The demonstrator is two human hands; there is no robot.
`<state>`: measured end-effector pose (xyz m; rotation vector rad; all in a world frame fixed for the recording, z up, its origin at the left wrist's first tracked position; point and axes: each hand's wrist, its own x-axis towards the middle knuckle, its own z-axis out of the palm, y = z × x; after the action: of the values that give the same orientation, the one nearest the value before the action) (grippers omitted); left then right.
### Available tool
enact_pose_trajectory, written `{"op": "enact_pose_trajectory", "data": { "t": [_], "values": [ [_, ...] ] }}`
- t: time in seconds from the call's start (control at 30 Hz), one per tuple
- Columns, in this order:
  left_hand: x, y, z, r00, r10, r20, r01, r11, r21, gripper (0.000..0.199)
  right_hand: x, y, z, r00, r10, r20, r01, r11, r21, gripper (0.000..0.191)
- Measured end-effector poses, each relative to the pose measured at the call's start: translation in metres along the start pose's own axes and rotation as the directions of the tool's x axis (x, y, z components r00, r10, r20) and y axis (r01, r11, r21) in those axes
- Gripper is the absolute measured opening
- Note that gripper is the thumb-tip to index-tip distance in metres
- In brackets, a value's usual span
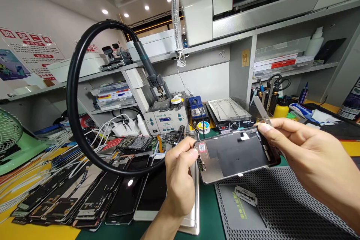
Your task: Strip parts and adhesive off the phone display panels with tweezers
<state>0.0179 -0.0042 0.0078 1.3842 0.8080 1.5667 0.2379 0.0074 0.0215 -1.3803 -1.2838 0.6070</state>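
Note:
Both hands hold a phone screen [239, 157] up in the air, its back side facing me and slightly tilted. My left hand [181, 174] pinches its left end, thumb close to a QR-code sticker [201, 147] and a small flex part. At the other end, my right hand [303, 146] grips the screen's edge with thumb and fingers. A flat silver metal tool [262, 109], perhaps tweezers, sticks up from the right fingers; its lower part is hidden. Under the screen lie a grey perforated mat [292, 210] and a razor blade [246, 195].
Several phone screens [90, 195] lie in rows at left, beside white cables [22, 187] and a green fan [17, 138]. A black hose [71, 93] loops in front of the hot air station [165, 118]. A heating plate [230, 114] and scissors [277, 82] are behind.

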Motion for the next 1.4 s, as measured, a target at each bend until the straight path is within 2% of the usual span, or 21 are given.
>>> {"op": "enact_pose_trajectory", "data": {
  "t": [0.4,1.07,1.4],
  "values": [
    [0.0002,-0.0011,-0.0001,1.0,0.002,-0.003,-0.002,1.0,0.007,0.027,-0.0008,-0.0076,0.0014,0.999,-0.032,0.004,0.032,0.999,0.029,0.043],
    [-0.0006,-0.0011,-0.0008,1.0,0.025,0.005,-0.026,0.999,0.022,0.028,0.0,-0.0042,0.0013,0.999,-0.044,-0.003,0.043,0.999,-0.016,0.046],
    [0.0001,-0.0032,-0.0017,1.0,0.021,0.004,-0.021,1.0,0.022,0.027,0.0008,-0.0041,0.0021,0.999,-0.024,0.024,0.023,0.999,0.023,0.048]
  ]
}}
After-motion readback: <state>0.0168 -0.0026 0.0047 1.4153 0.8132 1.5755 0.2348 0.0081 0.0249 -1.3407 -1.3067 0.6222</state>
